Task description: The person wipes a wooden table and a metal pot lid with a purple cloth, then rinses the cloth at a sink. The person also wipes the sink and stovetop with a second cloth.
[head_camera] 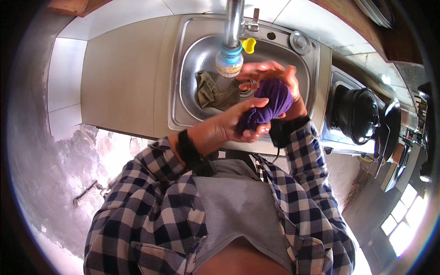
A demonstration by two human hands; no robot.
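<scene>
A bunched, twisted purple cloth is held above the near right part of a stainless steel sink. My left hand grips the cloth's lower end, thumb on top and wet fingers curled beneath. Around the upper end is my right hand, its palm behind the cloth and its blurred fingers stretched leftward, apart and not closed on it. Part of the right palm is hidden by the cloth. On the basin floor lies a crumpled olive-brown cloth, partly covered by my left forearm.
A faucet with a blue-and-clear filter hangs over the basin. Near it is a yellow plastic piece. A metal drain lid rests on the rim. Right of the sink, a black lidded pot stands on a stove.
</scene>
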